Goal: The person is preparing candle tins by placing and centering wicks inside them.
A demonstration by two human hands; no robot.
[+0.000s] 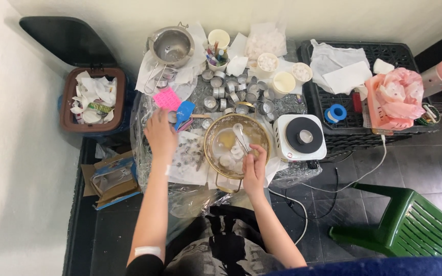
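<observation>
2 hands reach forward over the desk [282, 176]: the right hand [254, 166] pinches white tongs [241, 137] inside the gold-rimmed bowl [237, 145]; the left hand [160, 135], palm down with fingers loosely spread, rests beside a blue scoop [184, 112], holding nothing.

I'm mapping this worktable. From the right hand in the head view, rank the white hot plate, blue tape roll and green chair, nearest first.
From the right hand:
1. White hot plate, just to its right.
2. Blue tape roll, farther right on the black crate.
3. Green chair, on the floor at far right.
</observation>
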